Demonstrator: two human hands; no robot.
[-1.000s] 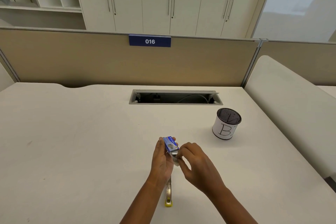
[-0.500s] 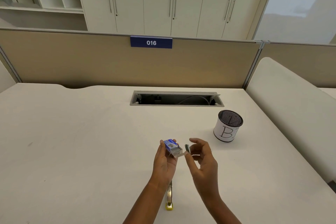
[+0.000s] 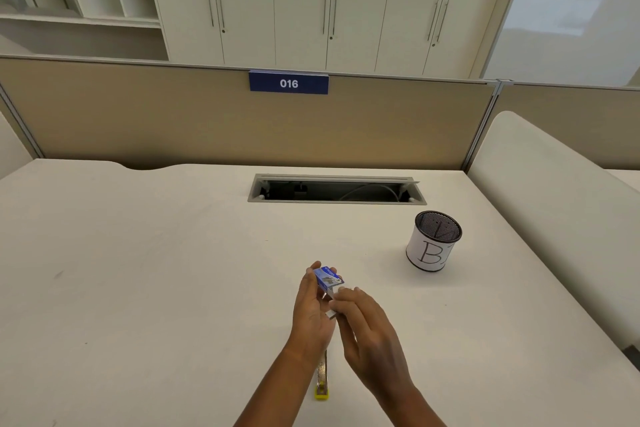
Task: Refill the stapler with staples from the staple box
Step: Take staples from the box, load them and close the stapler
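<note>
The staple box [image 3: 328, 278], a small blue carton, is held up above the desk [image 3: 145, 281] near its front middle, gripped in the left hand [image 3: 311, 308], whose fingers wrap around its far side with the thumb on the near side. Half a second ago the right hand [image 3: 369, 326] stood clear of the box with something small and dark, likely a strip of staples, pinched between thumb and forefinger; now it has come back in, and its fingertips [image 3: 341, 295] press at the pale inner tray at the box's near, open end. Whether the strip is still in those fingers cannot be told, since the fingers are curled and the tips hide whatever they hold. My reading is that the person is either sliding the tray shut or drawing out more staples, so the loading itself has not begun. The stapler [image 3: 322, 378] lies on the desk below and between the two forearms, lying open with its metal channel showing and its yellow end toward the person, untouched by either hand. Farther off to the right stands a mesh pen cup [image 3: 433, 246] marked with a letter B, and beyond it the cable slot [image 3: 336, 189] in the desk.
</note>
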